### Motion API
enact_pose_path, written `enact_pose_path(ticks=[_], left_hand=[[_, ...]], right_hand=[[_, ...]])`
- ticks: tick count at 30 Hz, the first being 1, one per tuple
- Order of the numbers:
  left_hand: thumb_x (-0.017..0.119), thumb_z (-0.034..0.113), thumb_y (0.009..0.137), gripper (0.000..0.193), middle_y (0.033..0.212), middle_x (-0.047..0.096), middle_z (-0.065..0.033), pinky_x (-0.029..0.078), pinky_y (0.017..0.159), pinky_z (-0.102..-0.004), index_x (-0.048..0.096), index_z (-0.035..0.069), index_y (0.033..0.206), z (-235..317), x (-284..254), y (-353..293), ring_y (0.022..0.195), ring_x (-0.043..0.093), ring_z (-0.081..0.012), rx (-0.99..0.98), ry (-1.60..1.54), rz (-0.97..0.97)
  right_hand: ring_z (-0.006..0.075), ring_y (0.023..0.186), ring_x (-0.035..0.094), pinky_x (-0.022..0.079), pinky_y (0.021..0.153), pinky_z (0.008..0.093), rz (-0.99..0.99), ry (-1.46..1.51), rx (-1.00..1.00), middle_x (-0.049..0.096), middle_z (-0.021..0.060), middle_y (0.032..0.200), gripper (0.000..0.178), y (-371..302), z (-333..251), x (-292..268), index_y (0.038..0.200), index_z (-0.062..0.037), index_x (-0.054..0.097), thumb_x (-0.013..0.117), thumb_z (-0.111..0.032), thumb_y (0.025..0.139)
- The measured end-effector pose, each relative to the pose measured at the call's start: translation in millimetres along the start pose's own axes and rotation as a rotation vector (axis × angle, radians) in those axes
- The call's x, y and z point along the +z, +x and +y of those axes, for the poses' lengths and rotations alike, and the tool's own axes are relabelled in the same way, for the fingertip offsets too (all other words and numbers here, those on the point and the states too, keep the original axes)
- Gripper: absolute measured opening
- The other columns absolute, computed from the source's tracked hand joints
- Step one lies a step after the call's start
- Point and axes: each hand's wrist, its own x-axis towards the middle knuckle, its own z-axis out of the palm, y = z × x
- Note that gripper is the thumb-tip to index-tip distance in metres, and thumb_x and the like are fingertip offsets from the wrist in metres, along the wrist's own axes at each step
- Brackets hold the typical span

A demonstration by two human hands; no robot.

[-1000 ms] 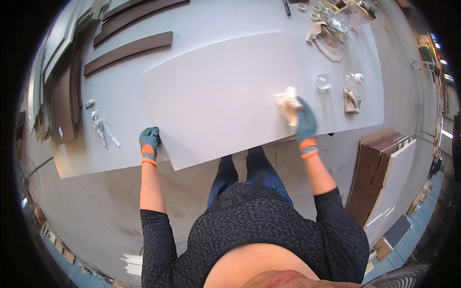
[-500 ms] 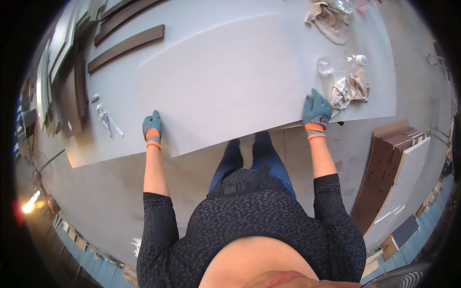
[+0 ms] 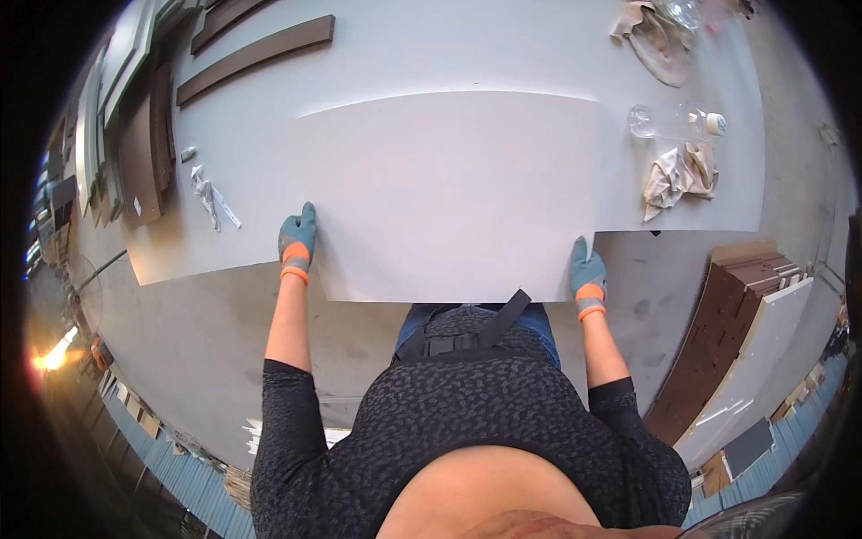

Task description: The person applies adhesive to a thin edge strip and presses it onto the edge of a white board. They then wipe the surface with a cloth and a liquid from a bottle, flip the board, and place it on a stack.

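A large flat white panel (image 3: 458, 198) lies tilted over the worktable, its near edge overhanging in front of my waist. My left hand (image 3: 297, 239), in a teal glove with an orange cuff, grips the panel's left edge, its fingers partly hidden underneath. At the near right corner, my gloved right hand (image 3: 588, 269) is closed on the panel, thumb on the right edge. Both hands are at the table's front side, the right one lower and beyond the table edge.
Brown strips (image 3: 260, 58) and stacked boards (image 3: 139, 153) occupy the table's left. A crumpled wrapper (image 3: 206, 193) lies nearby. On the right are a clear bottle (image 3: 669, 121), a crumpled cloth (image 3: 673, 180) and another cloth (image 3: 658, 45). Brown panels (image 3: 718, 332) stand on the floor at right.
The panel has come toward me and straightened, its near edge now roughly level. My right hand has moved down toward my body with its corner; my left hand has shifted slightly right.
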Motion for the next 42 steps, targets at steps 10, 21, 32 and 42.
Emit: enact_pose_path(ticks=[10, 21, 32, 42], left_hand=[[0.055, 0.063, 0.099, 0.066, 0.099, 0.074, -0.0217, 0.053, 0.087, -0.0489, 0.071, -0.001, 0.102, 43.0, 21.6, 31.0, 0.099, 0.07, -0.0398, 0.275, 0.064, 0.48], [0.051, 0.061, 0.104, 0.066, 0.113, 0.064, -0.0045, 0.05, 0.087, -0.0315, 0.063, 0.001, 0.128, 38.6, -76.5, -0.7, 0.097, 0.058, -0.0158, 0.256, -0.924, 0.116], [0.038, 0.078, 0.098, 0.086, 0.151, 0.051, -0.0099, 0.04, 0.115, -0.0493, 0.05, 0.01, 0.15, 88.0, -235.5, -64.0, 0.137, 0.048, -0.0324, 0.743, -1.303, 0.357], [0.041, 0.098, 0.077, 0.108, 0.148, 0.049, -0.0189, 0.037, 0.114, -0.0674, 0.05, 0.019, 0.15, 93.4, -205.7, -69.4, 0.139, 0.043, -0.0459, 0.784, -1.5, 0.436]], right_hand=[[0.0196, 0.063, 0.048, 0.042, 0.061, 0.0404, 0.169, 0.361, 0.028, 0.061, 0.0094, 0.066, 0.067, 27.6, 10.8, 39.1, 0.084, 0.0076, 0.069, 0.057, -0.055, 0.102], [0.0259, 0.064, 0.053, 0.046, 0.065, 0.0389, 0.268, 0.4, -0.263, 0.065, 0.02, 0.071, 0.06, 9.5, -6.4, 6.0, 0.088, 0.0066, 0.068, 0.044, -0.044, 0.111], [0.0122, 0.067, 0.047, 0.043, 0.065, 0.0299, 0.514, 1.07, -0.643, 0.056, -0.0032, 0.075, 0.07, 69.0, -184.8, -71.1, 0.086, -0.0071, 0.066, 0.04, -0.07, 0.105], [0.0311, 0.134, 0.049, 0.034, 0.118, 0.038, 0.285, 1.147, -0.555, 0.051, 0.016, 0.15, 0.053, 105.2, -181.6, -40.8, 0.148, 0.0053, 0.043, 0.049, -0.023, 0.104]])
